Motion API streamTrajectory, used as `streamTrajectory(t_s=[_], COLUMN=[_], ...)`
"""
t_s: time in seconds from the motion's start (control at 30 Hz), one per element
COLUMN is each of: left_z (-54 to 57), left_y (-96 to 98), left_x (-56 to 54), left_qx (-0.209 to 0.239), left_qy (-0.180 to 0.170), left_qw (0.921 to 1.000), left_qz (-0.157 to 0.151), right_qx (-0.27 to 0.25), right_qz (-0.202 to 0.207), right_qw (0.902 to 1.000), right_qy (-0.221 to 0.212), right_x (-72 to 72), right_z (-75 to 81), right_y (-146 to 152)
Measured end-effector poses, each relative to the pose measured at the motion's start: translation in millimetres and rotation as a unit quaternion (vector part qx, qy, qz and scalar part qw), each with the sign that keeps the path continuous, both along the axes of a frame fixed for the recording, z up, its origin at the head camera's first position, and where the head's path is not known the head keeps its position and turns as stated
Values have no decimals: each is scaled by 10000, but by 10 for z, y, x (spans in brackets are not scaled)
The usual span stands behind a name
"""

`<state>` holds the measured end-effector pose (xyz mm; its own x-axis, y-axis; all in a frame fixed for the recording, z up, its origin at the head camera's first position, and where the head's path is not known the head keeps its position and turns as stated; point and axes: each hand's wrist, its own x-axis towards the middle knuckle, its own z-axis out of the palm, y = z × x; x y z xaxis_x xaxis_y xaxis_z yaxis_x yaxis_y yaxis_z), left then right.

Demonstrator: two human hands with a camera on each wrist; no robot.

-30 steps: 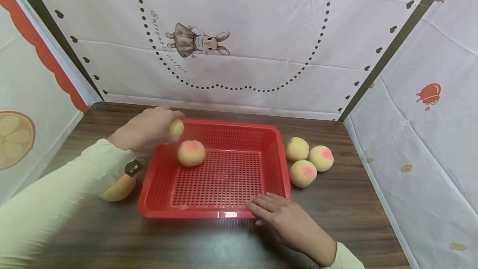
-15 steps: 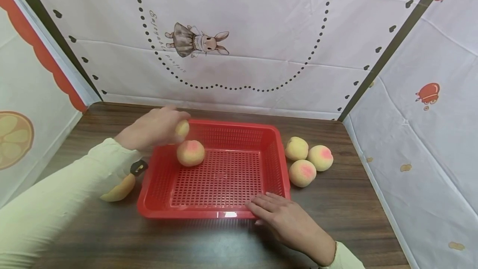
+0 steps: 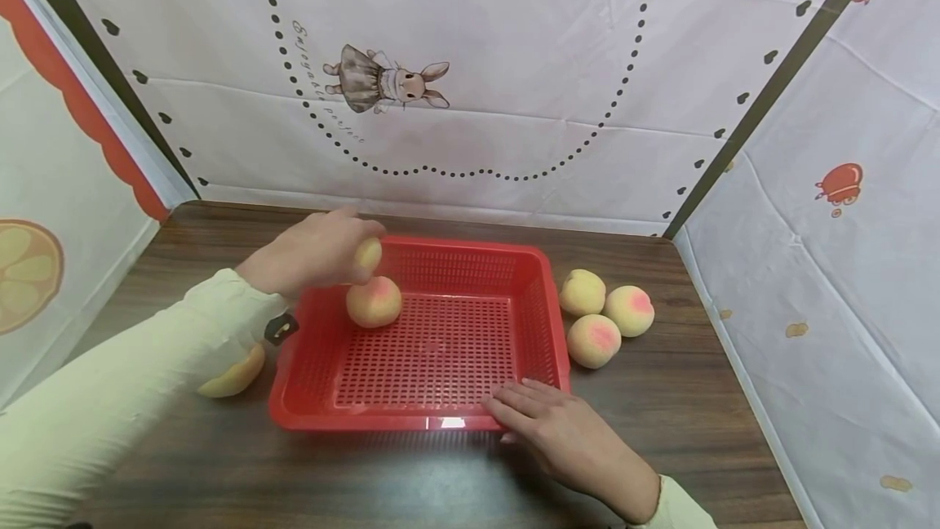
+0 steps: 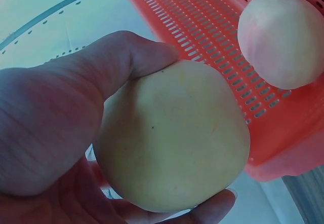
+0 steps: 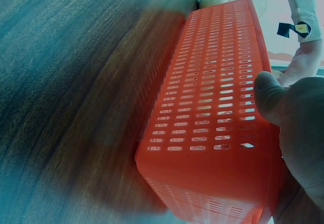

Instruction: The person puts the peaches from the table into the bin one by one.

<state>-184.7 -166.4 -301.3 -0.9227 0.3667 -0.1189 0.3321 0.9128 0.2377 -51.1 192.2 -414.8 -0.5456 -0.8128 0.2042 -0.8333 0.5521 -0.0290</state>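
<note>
In the head view my left hand (image 3: 312, 251) is over the far left corner of a red perforated plastic basket (image 3: 367, 420). It grips a pale yellow peach (image 4: 174, 138), with the thumb on one side and the fingers wrapped beneath, as the left wrist view shows. Just under that, a pink-tipped peach (image 3: 373, 302) lies inside the basket on the left. At the near right corner my right hand (image 3: 565, 435) holds the basket's rim. Its fingers lie over the edge, while the thumb (image 5: 267, 87) presses the outer wall in the right wrist view.
Right of the basket, three peaches (image 3: 595, 341) cluster on the dark wooden table (image 3: 683, 415). Another yellow fruit (image 3: 237, 372) sits left of the basket, partly hidden by the left sleeve (image 3: 161, 374). Printed white cloth walls (image 3: 485, 47) stand behind and at both sides.
My left hand has shifted slightly right with its peach, farther over the basket's far left corner. My right hand and the basket have stayed in place.
</note>
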Motion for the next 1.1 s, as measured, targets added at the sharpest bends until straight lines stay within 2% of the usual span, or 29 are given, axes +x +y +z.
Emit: streamTrajectory(t_s=[0.2, 0.73, 1.1], left_z=[-3, 15, -25], left_y=[43, 197, 305], left_x=[-16, -26, -56], left_qx=[-9, 75, -2], left_qy=[77, -139, 24], left_qw=[9999, 9995, 9990], left_qz=[-153, -259, -447], right_qx=[40, 82, 96], right_qz=[-23, 4, -17], right_qw=[10000, 9999, 9999], right_qy=[-72, -64, -103], right_x=[2, 4, -2], right_z=[7, 8, 7], right_y=[-1, -5, -4])
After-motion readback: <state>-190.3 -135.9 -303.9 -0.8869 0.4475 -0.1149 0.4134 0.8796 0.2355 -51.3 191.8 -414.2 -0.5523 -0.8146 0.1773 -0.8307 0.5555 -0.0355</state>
